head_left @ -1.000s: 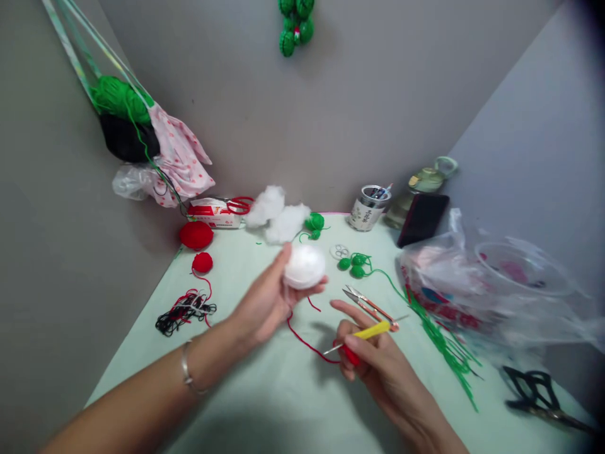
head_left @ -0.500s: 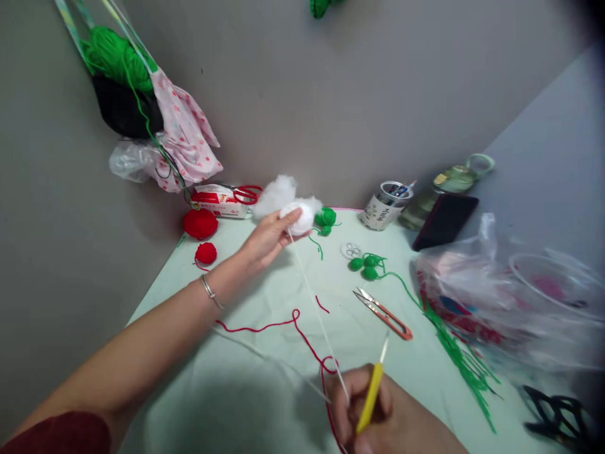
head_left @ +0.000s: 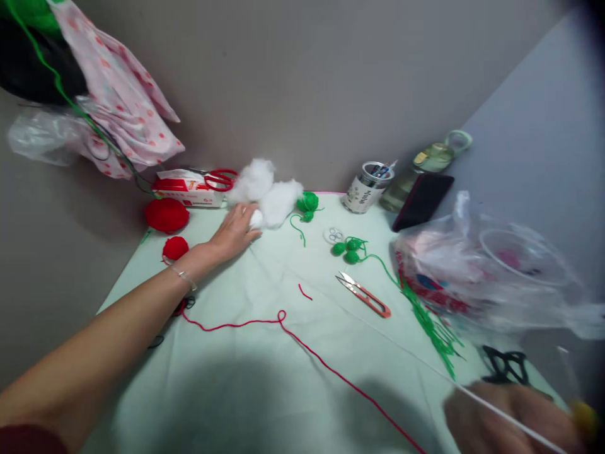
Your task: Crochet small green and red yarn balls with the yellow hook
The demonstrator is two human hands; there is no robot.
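Observation:
My left hand (head_left: 235, 232) reaches to the back of the table, fingers curled over a small white yarn ball (head_left: 256, 219), mostly hidden under them. Tufts of white stuffing (head_left: 282, 203) lie against it. My right hand (head_left: 513, 416), smeared by motion, is closed at the lower right. At its far side shows the yellow handle of a crochet hook (head_left: 586, 417), blurred and partly cut off. A white yarn strand (head_left: 401, 347) stretches across the table to this hand. Below it, a red yarn strand (head_left: 331, 367) runs loosely over the cloth.
Orange thread snips (head_left: 363, 295) lie mid-table beside small green balls (head_left: 352, 247). Red yarn balls (head_left: 166, 215) and red-handled scissors (head_left: 221, 180) are at the back left. A pen tin (head_left: 366, 189), phone (head_left: 423, 202), bottle (head_left: 432, 157) and plastic bag (head_left: 472, 265) line the right.
My left hand has lowered the white ball to the table by the stuffing. My right hand has swung far right with the hook, drawing out the white yarn. The view has shifted too.

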